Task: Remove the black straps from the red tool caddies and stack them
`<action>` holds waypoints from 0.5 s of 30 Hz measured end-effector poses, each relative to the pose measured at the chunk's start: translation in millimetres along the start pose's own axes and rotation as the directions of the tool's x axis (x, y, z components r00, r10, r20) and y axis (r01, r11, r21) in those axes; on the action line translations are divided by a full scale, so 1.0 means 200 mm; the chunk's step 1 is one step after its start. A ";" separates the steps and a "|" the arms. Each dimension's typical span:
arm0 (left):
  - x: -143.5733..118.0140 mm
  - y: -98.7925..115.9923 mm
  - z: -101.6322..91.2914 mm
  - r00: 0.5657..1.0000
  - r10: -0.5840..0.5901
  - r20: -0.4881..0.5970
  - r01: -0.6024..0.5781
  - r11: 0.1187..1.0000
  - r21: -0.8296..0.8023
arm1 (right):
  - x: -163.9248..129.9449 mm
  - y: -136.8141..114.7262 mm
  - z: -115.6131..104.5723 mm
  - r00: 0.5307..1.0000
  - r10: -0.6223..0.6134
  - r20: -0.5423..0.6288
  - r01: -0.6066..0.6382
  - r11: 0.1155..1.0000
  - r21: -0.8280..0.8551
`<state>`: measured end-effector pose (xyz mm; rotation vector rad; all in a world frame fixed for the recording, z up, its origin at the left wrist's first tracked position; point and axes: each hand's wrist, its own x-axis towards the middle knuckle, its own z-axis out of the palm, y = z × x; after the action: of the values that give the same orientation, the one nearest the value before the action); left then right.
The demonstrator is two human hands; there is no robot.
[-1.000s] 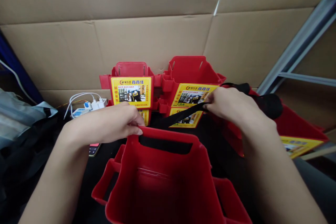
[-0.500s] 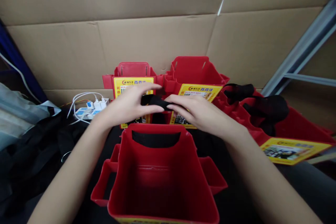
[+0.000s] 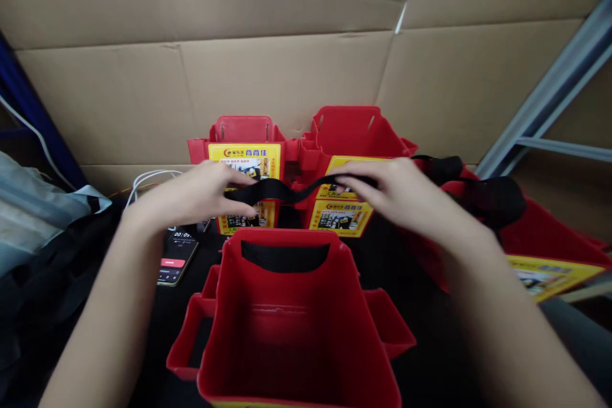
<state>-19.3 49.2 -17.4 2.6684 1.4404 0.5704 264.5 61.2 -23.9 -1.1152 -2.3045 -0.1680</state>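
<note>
You are working over a black surface [image 3: 382, 268], with a cardboard wall [image 3: 287, 83] standing behind it and a metal frame [image 3: 549, 73] slanting at the right. A red box [image 3: 291, 325] is sitting open in front of you, a black band [image 3: 285, 257] showing in its slot. Two labelled boxes [image 3: 344, 129] are resting beyond it, and a phone [image 3: 178, 261] is lying near your left forearm.

Your left hand [image 3: 205, 190] is reaching in from the left, its thumb and fingers closing around one part of a black strap [image 3: 272, 191]. Your right hand [image 3: 399, 188] is pinching another part between thumb and fingers. The strap is hanging in a slack wave between them, above the red box's far rim.

Half a second ago your hands were nearly meeting; now they are standing apart, and the phone is showing again.
</note>
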 end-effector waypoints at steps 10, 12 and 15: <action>0.16 0.05 0.15 0.960 0.199 0.194 -0.133 0.942 -0.309 | 0.06 -0.09 0.18 0.960 -0.014 0.279 -0.060 0.965 0.255; 0.14 -0.02 0.12 0.971 0.112 0.211 -0.039 0.946 -0.323 | 0.06 0.01 0.22 0.920 0.005 0.392 -0.092 0.975 0.202; 0.12 -0.10 0.10 0.982 0.026 0.186 0.042 0.934 -0.355 | 0.01 0.12 0.34 0.866 -0.027 0.500 -0.049 0.989 0.140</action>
<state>-16.2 82.9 -34.1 2.3579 1.1670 0.5065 251.1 102.5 -82.6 -1.1998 -2.7050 0.3377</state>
